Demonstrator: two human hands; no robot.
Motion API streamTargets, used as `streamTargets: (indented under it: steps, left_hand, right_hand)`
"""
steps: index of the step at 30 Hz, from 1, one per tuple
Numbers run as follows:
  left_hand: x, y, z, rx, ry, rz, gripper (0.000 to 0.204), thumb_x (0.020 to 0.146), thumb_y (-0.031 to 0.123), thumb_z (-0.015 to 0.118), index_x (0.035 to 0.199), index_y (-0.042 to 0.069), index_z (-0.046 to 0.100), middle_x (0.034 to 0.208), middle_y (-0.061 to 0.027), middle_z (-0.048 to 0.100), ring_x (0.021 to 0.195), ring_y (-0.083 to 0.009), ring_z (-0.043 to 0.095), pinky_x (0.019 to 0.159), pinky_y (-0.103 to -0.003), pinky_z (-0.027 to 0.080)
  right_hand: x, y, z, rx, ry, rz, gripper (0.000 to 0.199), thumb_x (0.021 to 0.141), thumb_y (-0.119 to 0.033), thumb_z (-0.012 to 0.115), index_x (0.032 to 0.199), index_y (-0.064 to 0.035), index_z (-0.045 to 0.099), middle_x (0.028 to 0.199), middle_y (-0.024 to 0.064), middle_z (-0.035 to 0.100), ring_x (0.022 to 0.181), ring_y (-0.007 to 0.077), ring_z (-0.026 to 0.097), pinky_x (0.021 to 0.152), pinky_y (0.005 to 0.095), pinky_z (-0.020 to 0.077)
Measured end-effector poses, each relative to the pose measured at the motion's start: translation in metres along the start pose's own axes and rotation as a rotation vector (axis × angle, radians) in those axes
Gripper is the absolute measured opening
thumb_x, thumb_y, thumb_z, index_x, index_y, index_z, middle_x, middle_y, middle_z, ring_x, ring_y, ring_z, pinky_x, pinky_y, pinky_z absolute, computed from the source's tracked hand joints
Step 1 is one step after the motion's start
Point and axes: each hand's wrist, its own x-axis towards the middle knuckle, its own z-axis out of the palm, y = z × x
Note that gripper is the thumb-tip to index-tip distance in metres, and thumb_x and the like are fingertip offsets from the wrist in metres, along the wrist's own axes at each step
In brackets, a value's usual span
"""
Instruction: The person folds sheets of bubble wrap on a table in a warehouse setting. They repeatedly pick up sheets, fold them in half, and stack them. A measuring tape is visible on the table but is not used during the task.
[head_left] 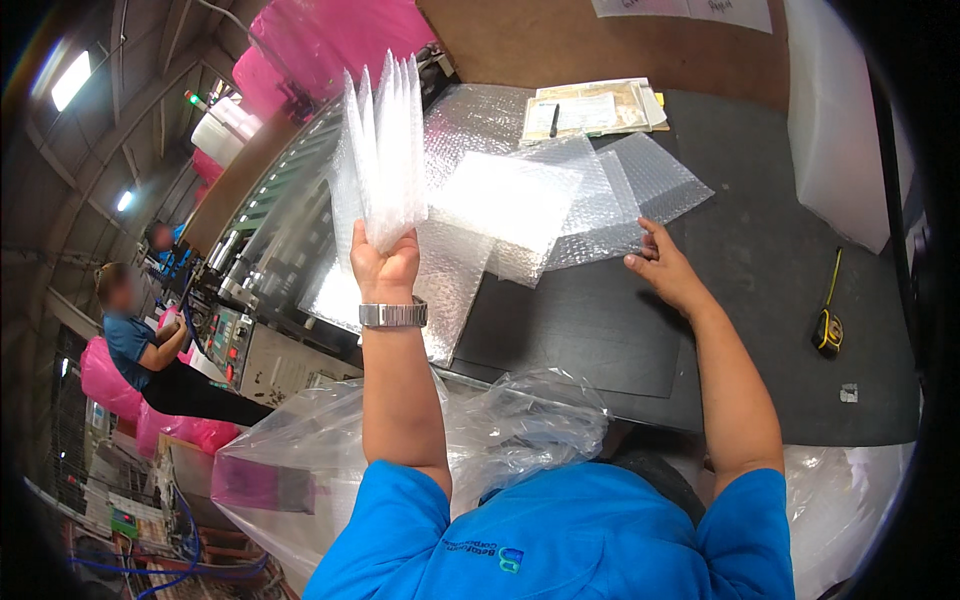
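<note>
My left hand [385,265], with a metal watch on its wrist, is closed round the lower end of several bubble wrap pouches [392,150]. They stand upright and fan apart at the top. My right hand [664,262] is open, fingers spread, at the near edge of some loose bubble wrap pouches [600,205] that overlap on the dark table; whether the fingertips touch them I cannot tell. More bubble wrap pouches [450,285] lie flat beneath and beside my left hand.
A yellow and black tape measure [828,332] lies on the dark table [760,300] at the right. Papers with a pen [554,120] sit at the back. A clear plastic bag [500,410] hangs at the front edge. A roller machine [260,220] and a person [140,345] are at left.
</note>
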Motion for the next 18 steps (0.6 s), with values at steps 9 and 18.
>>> streamTargets:
  steps: [9,18]
  left_hand:
    - [0.0018,-0.0051,0.0026,0.016,0.048,0.042,0.040,0.090,0.027,0.037,0.116,-0.002,0.042,0.112,-0.0146,0.053,0.099,-0.0277,0.054,0.083,-0.039,0.046]
    - [0.0032,-0.0067,0.0011,0.037,0.058,0.064,0.041,0.091,0.028,0.035,0.118,-0.002,0.040,0.116,-0.0153,0.049,0.102,-0.0285,0.051,0.085,-0.039,0.045]
  right_hand:
    - [0.0019,0.0036,-0.0015,-0.044,-0.010,-0.020,0.064,0.077,-0.030,0.062,0.129,-0.0085,0.031,0.124,0.0254,0.037,0.115,0.0317,0.040,0.094,0.0392,0.0342]
    - [0.0009,0.0001,-0.0007,-0.047,-0.011,0.005,0.064,0.077,-0.029,0.062,0.129,-0.0098,0.031,0.125,0.0254,0.036,0.116,0.0330,0.038,0.094,0.0401,0.0336]
